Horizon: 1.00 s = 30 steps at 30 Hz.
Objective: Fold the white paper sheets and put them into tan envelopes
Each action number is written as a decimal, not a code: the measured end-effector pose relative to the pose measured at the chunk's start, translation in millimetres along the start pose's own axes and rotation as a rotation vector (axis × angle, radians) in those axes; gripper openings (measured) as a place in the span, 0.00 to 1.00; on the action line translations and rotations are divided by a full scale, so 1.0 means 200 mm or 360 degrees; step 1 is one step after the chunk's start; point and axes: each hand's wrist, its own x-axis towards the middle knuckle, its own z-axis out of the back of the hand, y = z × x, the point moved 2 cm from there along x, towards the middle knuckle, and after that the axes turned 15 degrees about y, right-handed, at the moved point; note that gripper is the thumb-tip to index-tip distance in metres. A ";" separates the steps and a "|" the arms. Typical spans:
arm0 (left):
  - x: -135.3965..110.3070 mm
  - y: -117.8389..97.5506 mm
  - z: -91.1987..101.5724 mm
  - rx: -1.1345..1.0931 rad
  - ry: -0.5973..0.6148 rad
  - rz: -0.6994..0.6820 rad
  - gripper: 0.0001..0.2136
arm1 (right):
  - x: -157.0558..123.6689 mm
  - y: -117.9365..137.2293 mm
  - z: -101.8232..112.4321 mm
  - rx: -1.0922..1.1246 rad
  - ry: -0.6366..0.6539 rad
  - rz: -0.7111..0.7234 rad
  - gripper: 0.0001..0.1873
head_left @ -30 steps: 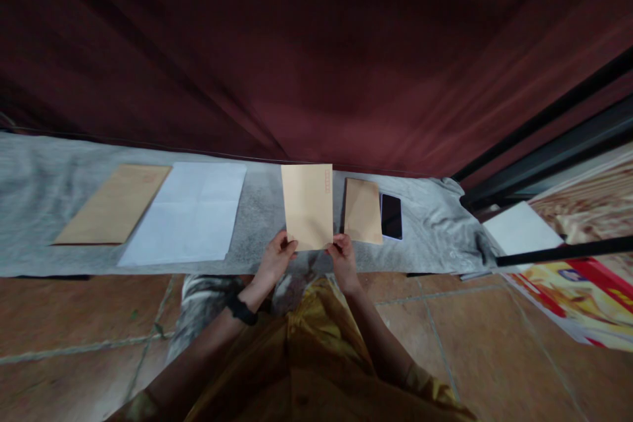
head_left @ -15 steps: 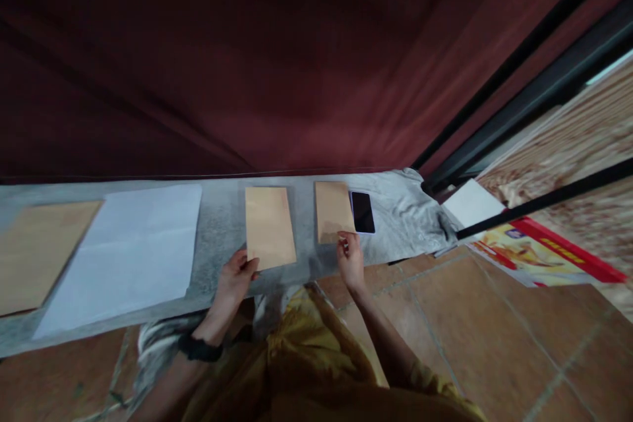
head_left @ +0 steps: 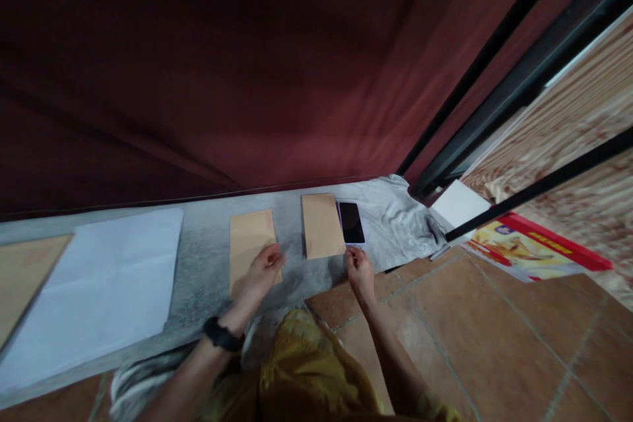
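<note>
A brown envelope (head_left: 248,237) lies flat on a grey cloth (head_left: 202,270) spread on the floor. My left hand (head_left: 260,273) rests on its near end with the fingers laid flat, holding nothing. To the right lies a second, shorter brown envelope (head_left: 321,234), and a black phone (head_left: 351,222) lies against its right side. My right hand (head_left: 360,271) reaches forward with fingers stretched out. Its fingertips are at the phone's near edge, beside the second envelope's near right corner.
A large white sheet (head_left: 109,277) and another brown envelope (head_left: 24,273) lie further left on the cloth. A dark red curtain (head_left: 247,79) hangs behind. Black bars (head_left: 534,188), a white paper (head_left: 457,204) and a red-yellow printed sheet (head_left: 524,247) are at right on the tiled floor (head_left: 494,343).
The envelope I held upright in both hands now lies on the cloth under my left hand. My right hand let go and moved right to the phone. The view swung right.
</note>
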 end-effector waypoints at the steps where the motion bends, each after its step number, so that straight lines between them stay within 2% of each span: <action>1: 0.04 -0.02 -0.07 -0.0168 0.0036 0.0087 0.23 | 0.00 0.00 0.00 -0.0028 0.0040 -0.0032 0.21; 4: 0.13 -0.06 -0.25 -0.0262 0.0059 0.0126 0.19 | 0.03 0.02 0.01 -0.0111 0.0171 -0.0133 0.22; 8: 0.20 -0.09 -0.36 -0.0212 0.0052 0.0129 0.14 | 0.05 0.03 0.01 -0.0155 0.0247 -0.0159 0.21; 18: 0.25 -0.05 -0.38 0.0141 0.0018 0.0094 0.05 | 0.03 0.06 -0.03 -0.0325 0.0253 -0.0151 0.20; 25: 0.20 -0.04 -0.39 0.0500 -0.0018 0.0097 0.04 | 0.03 0.06 -0.03 -0.0352 0.0265 -0.0121 0.21; 30: 0.17 -0.05 -0.40 0.0604 -0.0040 0.0075 0.06 | 0.04 0.06 -0.03 -0.0343 0.0255 -0.0117 0.21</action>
